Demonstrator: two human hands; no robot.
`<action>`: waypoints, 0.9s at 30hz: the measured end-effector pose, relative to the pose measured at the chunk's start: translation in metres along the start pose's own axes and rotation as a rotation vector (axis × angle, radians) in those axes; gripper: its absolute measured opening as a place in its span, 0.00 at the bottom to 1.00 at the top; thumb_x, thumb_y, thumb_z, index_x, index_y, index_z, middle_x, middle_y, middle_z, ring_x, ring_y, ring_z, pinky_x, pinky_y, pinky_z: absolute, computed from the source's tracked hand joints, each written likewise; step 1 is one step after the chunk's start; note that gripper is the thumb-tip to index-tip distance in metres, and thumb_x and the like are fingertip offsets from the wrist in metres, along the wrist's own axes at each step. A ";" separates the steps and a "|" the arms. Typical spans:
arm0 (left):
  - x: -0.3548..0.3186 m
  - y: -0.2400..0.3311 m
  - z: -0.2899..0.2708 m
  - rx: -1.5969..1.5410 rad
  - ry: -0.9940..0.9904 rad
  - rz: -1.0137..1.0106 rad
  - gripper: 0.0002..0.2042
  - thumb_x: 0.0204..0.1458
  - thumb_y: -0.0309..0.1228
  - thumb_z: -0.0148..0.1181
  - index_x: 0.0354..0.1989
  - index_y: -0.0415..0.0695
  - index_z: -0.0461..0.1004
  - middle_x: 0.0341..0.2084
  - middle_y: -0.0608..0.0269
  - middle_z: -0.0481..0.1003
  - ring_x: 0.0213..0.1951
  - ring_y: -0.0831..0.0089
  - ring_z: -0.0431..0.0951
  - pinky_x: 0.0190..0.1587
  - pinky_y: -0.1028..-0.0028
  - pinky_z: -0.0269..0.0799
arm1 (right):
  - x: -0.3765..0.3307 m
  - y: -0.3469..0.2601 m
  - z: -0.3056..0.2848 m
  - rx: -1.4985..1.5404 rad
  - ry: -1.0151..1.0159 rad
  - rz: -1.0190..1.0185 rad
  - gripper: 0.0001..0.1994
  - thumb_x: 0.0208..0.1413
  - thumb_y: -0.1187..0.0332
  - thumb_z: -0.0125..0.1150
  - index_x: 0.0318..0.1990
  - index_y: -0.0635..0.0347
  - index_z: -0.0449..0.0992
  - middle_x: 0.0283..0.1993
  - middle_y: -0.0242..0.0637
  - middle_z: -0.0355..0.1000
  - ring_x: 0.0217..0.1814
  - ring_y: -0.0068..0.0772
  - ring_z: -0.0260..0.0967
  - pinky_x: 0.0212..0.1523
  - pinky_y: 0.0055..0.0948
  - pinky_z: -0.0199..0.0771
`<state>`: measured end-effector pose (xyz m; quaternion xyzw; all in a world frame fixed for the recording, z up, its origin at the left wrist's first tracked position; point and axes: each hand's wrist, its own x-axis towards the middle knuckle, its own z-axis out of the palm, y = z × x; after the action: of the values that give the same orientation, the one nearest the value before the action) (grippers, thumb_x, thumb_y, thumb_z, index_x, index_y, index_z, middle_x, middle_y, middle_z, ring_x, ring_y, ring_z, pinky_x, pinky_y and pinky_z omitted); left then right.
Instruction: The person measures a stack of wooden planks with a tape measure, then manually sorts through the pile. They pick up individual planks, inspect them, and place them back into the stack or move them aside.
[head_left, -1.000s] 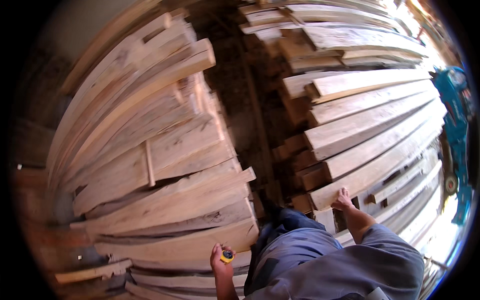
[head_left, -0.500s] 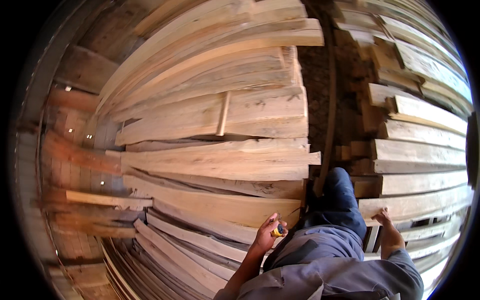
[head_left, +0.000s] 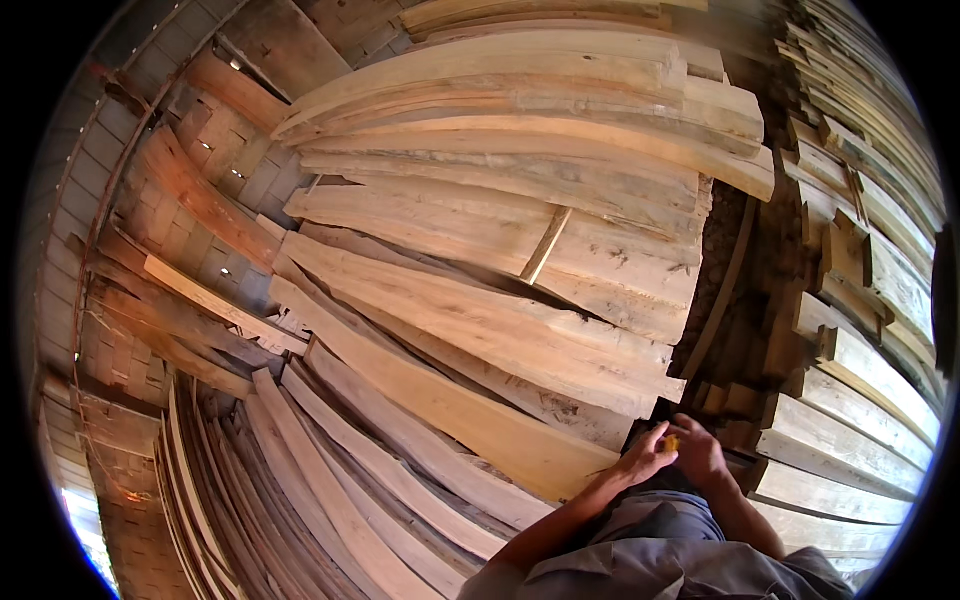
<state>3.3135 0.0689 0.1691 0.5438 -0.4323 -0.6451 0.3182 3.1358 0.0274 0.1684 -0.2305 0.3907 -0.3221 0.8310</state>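
Both my hands are together in front of my waist, near the ends of the boards. My left hand (head_left: 645,457) is closed around a small yellow-and-black tape measure (head_left: 672,443), of which only a yellow patch shows. Against its other side lies my right hand (head_left: 703,455), fingers curled in; whatever they pinch is hidden. Just left of my hands is a long pale board (head_left: 470,425) in the stack, apart from my fingers.
A wide stack of planks (head_left: 500,270) fills the left and middle, with a thin wood strip (head_left: 546,245) across it. More stacked boards (head_left: 840,440) stand on the right, beyond a dark narrow gap (head_left: 735,290). Darker slats (head_left: 220,490) lean near the block wall (head_left: 205,250).
My right hand has left the board on the right and come to my left hand at the tape measure. My view has turned, so the stacks appear tilted and shifted.
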 end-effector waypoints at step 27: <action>0.077 0.076 -0.064 1.139 -0.278 0.458 0.12 0.53 0.30 0.56 0.43 0.36 0.74 0.33 0.48 0.74 0.36 0.61 0.77 0.42 0.64 0.74 | -0.005 -0.164 -0.443 -1.071 1.369 0.168 0.23 0.44 0.67 0.56 0.53 0.51 0.75 0.54 0.53 0.69 0.56 0.51 0.68 0.55 0.41 0.71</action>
<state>3.3557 -0.0447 0.2033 0.4327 -0.8509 -0.2939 0.0495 2.7218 -0.1404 0.0146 -0.3164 0.9186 -0.1004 0.2146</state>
